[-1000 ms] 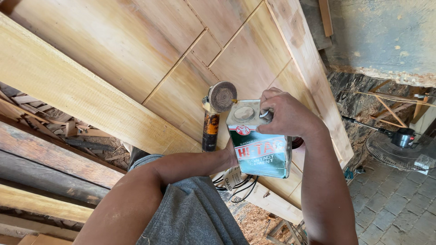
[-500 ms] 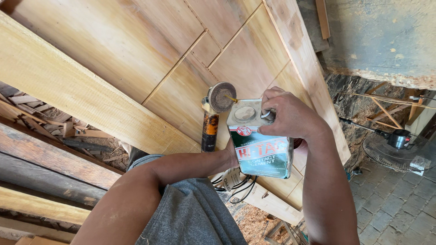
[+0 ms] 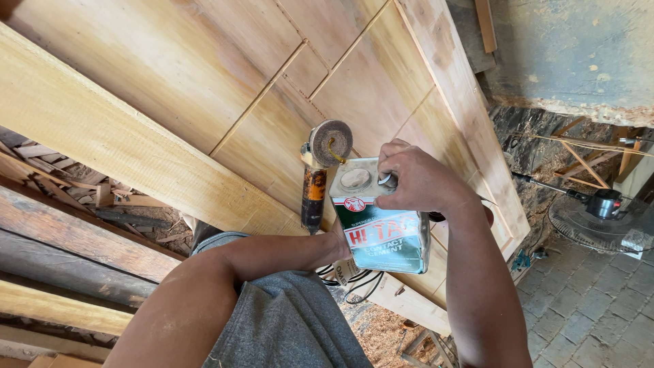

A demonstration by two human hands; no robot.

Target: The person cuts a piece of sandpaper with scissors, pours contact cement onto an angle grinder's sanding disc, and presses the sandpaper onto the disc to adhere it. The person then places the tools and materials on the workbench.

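— What is the right hand (image 3: 419,178) doing?

— It is curled over the top corner of a rectangular metal can of adhesive (image 3: 381,228), with the fingertips (image 3: 390,153) pinched together around the small cap (image 3: 387,180) at that corner. A round pressed lid (image 3: 355,178) sits beside the cap on the can's top.

— And the left hand (image 3: 338,240)?

— Mostly hidden behind the can. The forearm runs in from the lower left and the hand meets the can's left side low down, so it seems to steady the can, but I cannot tell how its fingers are set.

— Where is the can?

— Held up in front of the person's chest, above the grey shirt (image 3: 286,320), upright with its green and white face toward the camera, just over the lower edge of a large pale wooden panelled door (image 3: 225,88) lying flat.

— Anything close by?

— An angle grinder (image 3: 319,174) with a worn sanding disc rests on the door, just left of the can. Black cables (image 3: 361,283) hang below the can. A floor fan (image 3: 599,208) stands well apart at the right on the brick paving, and rough timber (image 3: 61,232) is stacked at the left.
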